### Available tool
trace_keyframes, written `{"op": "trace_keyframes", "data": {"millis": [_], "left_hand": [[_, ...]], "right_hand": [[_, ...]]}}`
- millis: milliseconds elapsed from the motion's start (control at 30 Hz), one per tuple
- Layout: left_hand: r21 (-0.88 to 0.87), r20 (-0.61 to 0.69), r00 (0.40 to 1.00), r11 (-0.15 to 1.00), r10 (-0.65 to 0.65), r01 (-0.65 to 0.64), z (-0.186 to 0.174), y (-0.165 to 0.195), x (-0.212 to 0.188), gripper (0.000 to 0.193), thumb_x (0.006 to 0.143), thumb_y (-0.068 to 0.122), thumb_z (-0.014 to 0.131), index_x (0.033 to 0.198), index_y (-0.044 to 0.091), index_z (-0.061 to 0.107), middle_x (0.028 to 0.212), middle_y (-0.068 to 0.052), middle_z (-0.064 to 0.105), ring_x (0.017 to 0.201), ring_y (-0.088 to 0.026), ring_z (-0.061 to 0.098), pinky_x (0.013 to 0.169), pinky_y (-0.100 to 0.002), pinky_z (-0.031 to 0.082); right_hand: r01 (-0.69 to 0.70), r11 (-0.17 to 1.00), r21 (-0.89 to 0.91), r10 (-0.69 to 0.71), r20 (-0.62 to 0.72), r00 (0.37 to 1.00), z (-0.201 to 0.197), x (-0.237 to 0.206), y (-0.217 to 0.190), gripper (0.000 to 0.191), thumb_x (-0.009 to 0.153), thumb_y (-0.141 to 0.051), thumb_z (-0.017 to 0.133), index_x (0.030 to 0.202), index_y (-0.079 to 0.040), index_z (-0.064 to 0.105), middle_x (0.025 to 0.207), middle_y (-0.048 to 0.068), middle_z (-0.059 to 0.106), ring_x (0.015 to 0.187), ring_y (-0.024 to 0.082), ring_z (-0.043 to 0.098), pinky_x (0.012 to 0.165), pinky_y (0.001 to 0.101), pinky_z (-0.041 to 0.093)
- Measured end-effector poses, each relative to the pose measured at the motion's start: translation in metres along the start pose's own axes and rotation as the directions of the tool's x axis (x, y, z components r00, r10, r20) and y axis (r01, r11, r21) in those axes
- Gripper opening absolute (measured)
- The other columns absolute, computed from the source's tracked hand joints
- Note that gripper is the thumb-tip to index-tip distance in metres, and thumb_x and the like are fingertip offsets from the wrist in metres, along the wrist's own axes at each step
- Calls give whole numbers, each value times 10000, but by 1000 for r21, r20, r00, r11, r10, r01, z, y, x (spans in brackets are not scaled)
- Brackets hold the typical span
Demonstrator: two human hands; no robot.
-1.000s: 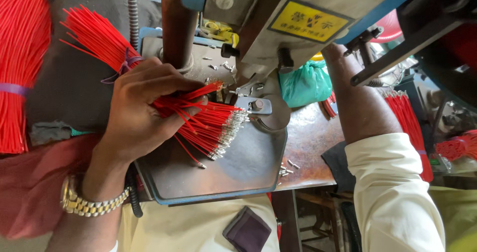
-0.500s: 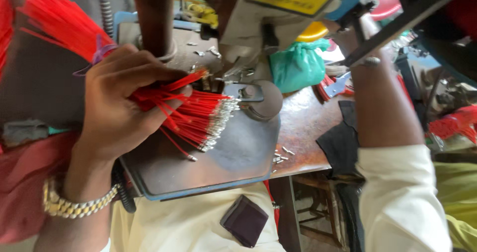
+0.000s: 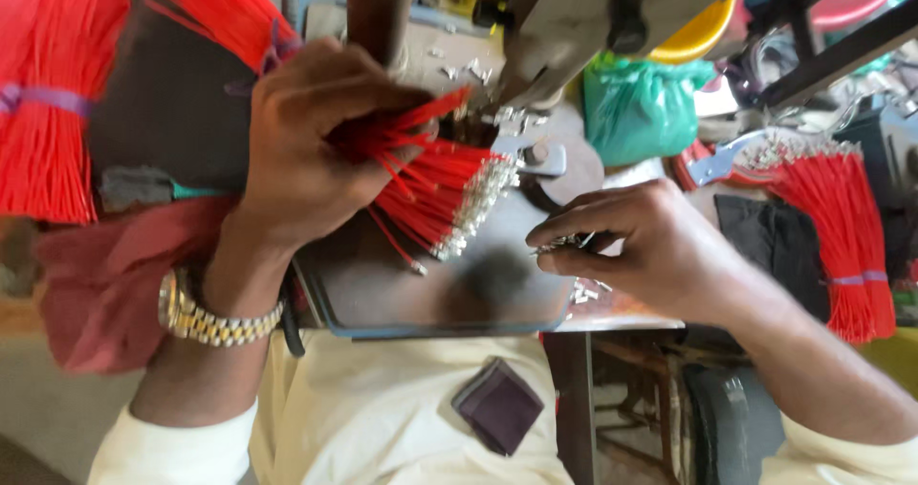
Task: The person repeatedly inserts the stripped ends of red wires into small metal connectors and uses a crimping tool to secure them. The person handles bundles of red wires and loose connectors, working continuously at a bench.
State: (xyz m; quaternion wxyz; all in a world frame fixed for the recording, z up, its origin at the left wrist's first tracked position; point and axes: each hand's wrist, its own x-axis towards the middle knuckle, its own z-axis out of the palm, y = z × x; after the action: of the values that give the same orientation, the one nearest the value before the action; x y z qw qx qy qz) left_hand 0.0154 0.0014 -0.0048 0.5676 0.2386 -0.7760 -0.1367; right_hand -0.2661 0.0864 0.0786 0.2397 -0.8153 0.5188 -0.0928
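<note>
In the head view, the left hand (image 3: 316, 150) is clenched around a fanned bundle of red wires (image 3: 435, 184), gripping it near the middle of its length so the metal-tipped ends (image 3: 473, 208) spray out toward 4 o'clock over the dark grey work plate (image 3: 421, 289) of the bench machine (image 3: 564, 26). The right hand (image 3: 641, 241), at 3 o'clock from the bundle and apart from it, is pinched shut on a few small silvery terminals (image 3: 564, 244) between thumb and forefinger, just above the plate's right edge. A gold wristwatch (image 3: 215, 318) sits on the left wrist. More tied red wire bundles lie at 9 o'clock (image 3: 48, 93) and at 3 o'clock (image 3: 841, 227), and a green plastic bag (image 3: 641, 107) sits at 1 o'clock behind the machine. The wires look light and springy, thin enough to bend and splay once loosened, with smooth insulation that could slip out one by one; the crimped tips seem small and easily snagged or bent, so a firm grasp round the insulated middle, as the left hand has, appears the sound place to hold, leaving the tips free. Against the earlier frames, the right hand has come down from the machine's upper lever at 1 o'clock to the plate, now carrying terminals, while the left hand keeps its grip and the bundle has splayed slightly wider
</note>
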Motion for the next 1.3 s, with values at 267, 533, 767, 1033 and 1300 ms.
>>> {"op": "trace_keyframes", "data": {"millis": [267, 533, 767, 1033, 1300], "left_hand": [[47, -10, 999, 998, 31, -31, 3, -1, -1, 168, 908, 33, 848, 1046, 69, 759, 935, -35, 671, 869, -209, 611, 794, -336, 482], [68, 10, 1000, 997, 22, -22, 2, -2, -1, 176, 911, 73, 881, 1045, 71, 767, 918, -36, 659, 857, -220, 584, 785, -356, 472], [44, 4, 999, 998, 43, -44, 1, -2, -1, 161, 920, 60, 856, 1046, 61, 756, 974, -47, 671, 888, -219, 601, 784, -346, 458], [32, -4, 998, 998, 62, -62, 1, -5, -5, 232, 951, 76, 864, 1155, 83, 753, 955, -42, 643, 858, -208, 603, 780, -335, 446], [13, 21, 995, 995, 102, -102, 3, -10, -8, 290, 865, 45, 841, 1135, 91, 746, 1020, -46, 632, 866, -236, 578, 787, -348, 458]], "right_hand": [[172, 952, -253, -166, 43, 985, 18, -8, -17, 404, 752, -35, 724, 1156, -37, 737, 1046, 139, 725, 872, 316, 710, 780, 421, 577], [49, 981, -185, -54, -22, 998, 16, -12, -17, 321, 855, -79, 728, 1176, -82, 730, 1131, 120, 745, 943, 303, 740, 828, 389, 598], [70, 979, -189, -77, -31, 997, 17, -18, -16, 436, 789, -41, 715, 1220, -106, 728, 1229, 119, 735, 1017, 303, 741, 851, 370, 606], [40, 998, -56, -48, -152, 987, 24, -9, -4, 237, 933, -53, 675, 1148, -109, 758, 1170, 102, 765, 875, 182, 793, 744, 286, 599], [73, 992, -100, -82, -95, 992, 33, 4, 9, 200, 861, -128, 779, 1058, -100, 795, 878, 82, 682, 761, 213, 678, 654, 369, 541]]}}
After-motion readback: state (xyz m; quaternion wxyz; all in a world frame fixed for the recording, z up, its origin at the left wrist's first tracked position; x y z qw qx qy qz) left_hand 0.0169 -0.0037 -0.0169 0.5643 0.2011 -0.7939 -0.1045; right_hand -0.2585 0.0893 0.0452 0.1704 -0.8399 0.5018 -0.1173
